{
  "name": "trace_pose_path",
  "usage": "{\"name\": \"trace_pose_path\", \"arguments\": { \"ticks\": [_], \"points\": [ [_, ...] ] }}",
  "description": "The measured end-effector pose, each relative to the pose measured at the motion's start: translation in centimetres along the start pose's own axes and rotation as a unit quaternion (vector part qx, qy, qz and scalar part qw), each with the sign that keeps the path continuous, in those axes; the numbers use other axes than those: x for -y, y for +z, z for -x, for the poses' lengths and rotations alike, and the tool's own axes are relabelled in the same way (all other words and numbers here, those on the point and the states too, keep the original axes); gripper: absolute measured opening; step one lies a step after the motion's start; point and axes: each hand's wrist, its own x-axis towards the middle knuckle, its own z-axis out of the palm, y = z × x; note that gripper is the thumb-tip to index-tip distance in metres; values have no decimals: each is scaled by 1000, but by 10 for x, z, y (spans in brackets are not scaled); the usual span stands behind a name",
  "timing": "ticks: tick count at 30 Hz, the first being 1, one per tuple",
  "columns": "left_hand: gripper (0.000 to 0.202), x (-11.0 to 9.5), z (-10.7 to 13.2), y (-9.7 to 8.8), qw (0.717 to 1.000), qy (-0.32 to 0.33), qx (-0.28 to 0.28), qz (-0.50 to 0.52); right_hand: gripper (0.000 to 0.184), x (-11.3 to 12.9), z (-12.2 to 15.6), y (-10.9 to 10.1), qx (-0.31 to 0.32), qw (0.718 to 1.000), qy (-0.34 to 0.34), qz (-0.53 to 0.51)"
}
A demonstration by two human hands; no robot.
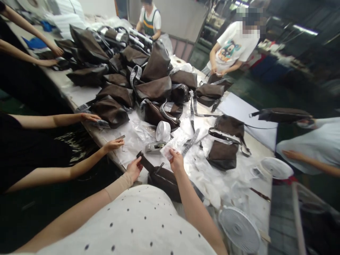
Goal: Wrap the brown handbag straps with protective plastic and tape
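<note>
Head view is looking down over a long table (78, 92) at a busy stretch of bag handling. Left grip (134, 169) is curling over the strap (145, 163) of a dark brown bag (162, 180), though whether it is clamping or only resting cannot be told. Right grip (176, 160) is pinching a small clear plastic sleeve (166, 152) just above that bag, which is lying at the table's near edge. Only a few bags are lying out singly with their straps loose, while a large heap of bags (156, 90) is filling the far end, so much appears left to handle. Plastic sheets (202, 177) and a small white fan (163, 131) are lying across the surface. Co-workers (231, 46) are standing around the table, their hands (113, 144) working beside the bags, and a dark green floor (233, 83) is showing beyond it.
</note>
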Motion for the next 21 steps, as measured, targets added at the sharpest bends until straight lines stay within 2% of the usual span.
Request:
{"name": "trace_pose_path", "arguments": {
  "ticks": [2,4,5,8,13,18,21],
  "points": [
    [24,-6,7,7,990,117,64,-45,12,2,-4,10,12,1000,-6,9],
    [33,-11,16,14,956,223,150,-120,12,6,-9,18,18,1000,-11,9],
    [38,-13,20,17,937,251,190,-152,12,8,-10,22,20,1000,-12,7],
    [45,-11,31,29,910,243,267,-203,12,12,-15,32,14,1000,-14,2],
    [44,-4,42,44,909,247,238,-237,11,14,-18,39,20,999,-35,12],
    [40,0,55,52,883,235,293,-283,14,17,-18,44,49,998,-36,35],
    [41,4,61,55,869,220,306,-319,15,21,-17,46,53,997,-38,49]
  ]
}}
